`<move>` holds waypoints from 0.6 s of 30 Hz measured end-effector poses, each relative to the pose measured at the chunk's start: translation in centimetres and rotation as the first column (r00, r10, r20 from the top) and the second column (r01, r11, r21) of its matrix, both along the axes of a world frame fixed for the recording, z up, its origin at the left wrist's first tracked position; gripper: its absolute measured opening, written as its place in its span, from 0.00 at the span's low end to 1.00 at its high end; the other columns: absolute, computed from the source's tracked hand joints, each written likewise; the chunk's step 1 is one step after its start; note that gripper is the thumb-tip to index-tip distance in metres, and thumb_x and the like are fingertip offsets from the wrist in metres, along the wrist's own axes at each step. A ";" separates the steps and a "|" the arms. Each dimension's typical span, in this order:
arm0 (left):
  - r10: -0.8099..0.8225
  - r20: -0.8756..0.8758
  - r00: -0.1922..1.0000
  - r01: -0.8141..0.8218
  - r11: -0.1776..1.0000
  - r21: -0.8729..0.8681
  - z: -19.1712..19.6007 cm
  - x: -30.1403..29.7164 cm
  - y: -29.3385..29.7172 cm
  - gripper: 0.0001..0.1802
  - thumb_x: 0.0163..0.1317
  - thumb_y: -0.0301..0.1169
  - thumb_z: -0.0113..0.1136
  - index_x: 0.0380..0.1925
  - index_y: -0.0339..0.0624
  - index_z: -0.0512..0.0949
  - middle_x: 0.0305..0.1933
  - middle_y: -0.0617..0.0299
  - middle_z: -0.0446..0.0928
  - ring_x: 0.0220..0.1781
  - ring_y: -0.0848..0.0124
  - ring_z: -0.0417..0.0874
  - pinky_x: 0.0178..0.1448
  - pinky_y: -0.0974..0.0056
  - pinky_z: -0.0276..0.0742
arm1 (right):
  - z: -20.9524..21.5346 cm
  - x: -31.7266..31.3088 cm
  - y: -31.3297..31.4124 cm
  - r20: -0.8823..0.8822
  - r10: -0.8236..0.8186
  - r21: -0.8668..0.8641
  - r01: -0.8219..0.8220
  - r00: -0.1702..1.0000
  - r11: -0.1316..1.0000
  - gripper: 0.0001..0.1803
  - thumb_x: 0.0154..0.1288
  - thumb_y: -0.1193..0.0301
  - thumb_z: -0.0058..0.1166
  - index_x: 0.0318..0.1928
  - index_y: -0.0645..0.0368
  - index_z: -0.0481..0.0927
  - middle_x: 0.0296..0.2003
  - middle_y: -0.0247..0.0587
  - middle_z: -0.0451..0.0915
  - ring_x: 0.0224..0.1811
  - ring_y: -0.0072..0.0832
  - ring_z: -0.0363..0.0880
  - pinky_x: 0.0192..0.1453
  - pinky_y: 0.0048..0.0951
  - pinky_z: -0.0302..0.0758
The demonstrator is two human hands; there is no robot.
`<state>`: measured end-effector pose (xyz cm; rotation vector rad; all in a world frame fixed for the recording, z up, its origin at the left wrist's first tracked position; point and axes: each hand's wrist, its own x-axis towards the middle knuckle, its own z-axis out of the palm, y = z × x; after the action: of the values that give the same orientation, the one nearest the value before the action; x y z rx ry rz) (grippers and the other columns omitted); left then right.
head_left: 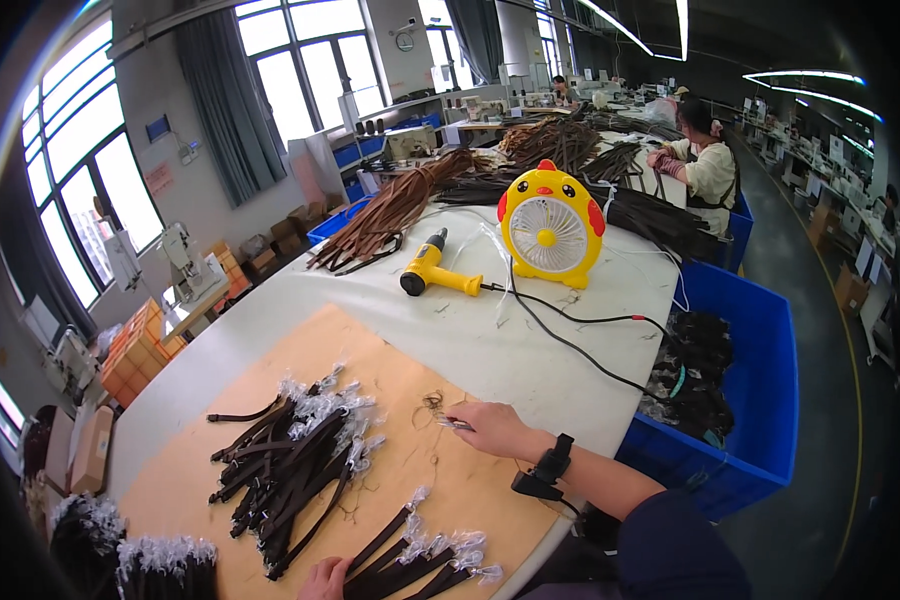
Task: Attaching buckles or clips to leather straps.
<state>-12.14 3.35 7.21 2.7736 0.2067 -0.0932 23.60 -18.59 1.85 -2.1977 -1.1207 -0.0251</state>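
A small clear-wrapped piece [454, 424] is pinched between the closed fingers of the right hand [497, 430] on the brown board [420, 470]. The dark straps [290, 465] lie at nine o'clock from it, long axes diagonal. The left hand [325, 580], fingers hidden, touches the nearer strap bundle [420, 560] at six o'clock.

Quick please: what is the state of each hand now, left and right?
Left hand: rests on the dark straps; grip cannot be told.
Right hand: fingers pinched on a small clear-wrapped piece.
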 end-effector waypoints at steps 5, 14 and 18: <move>-0.040 -0.009 0.999 0.041 0.991 0.127 -0.2 -2.1 -1.7 0.58 0.44 0.50 0.80 0.73 0.38 0.61 0.67 0.39 0.65 0.68 0.41 0.68 0.69 0.47 0.70 | -1.2 -0.8 -2.2 -0.035 0.128 -0.118 -0.131 0.991 0.984 0.15 0.70 0.60 0.53 0.51 0.53 0.81 0.41 0.46 0.85 0.46 0.46 0.84 0.49 0.46 0.79; 0.190 0.030 0.981 -0.192 0.975 0.107 -3.8 -2.6 -2.3 0.26 0.57 0.28 0.61 0.57 0.39 0.72 0.45 0.43 0.78 0.49 0.44 0.80 0.51 0.46 0.77 | -2.7 -1.2 -2.2 -0.123 0.057 -0.045 -0.063 0.991 0.997 0.17 0.69 0.58 0.55 0.53 0.51 0.83 0.42 0.45 0.86 0.46 0.44 0.84 0.51 0.44 0.79; 0.211 0.027 0.977 -0.213 0.968 0.134 -3.1 -3.4 -1.7 0.23 0.59 0.28 0.61 0.55 0.37 0.73 0.44 0.40 0.79 0.48 0.43 0.81 0.48 0.46 0.77 | -2.5 -1.0 -2.0 -0.216 0.059 -0.052 -0.072 0.975 0.996 0.19 0.68 0.58 0.58 0.56 0.49 0.83 0.44 0.44 0.87 0.47 0.42 0.85 0.53 0.41 0.79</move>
<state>-15.55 1.66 4.12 2.8651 0.5236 -0.0072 22.59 -20.56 -0.69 -2.1538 -1.0825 0.2714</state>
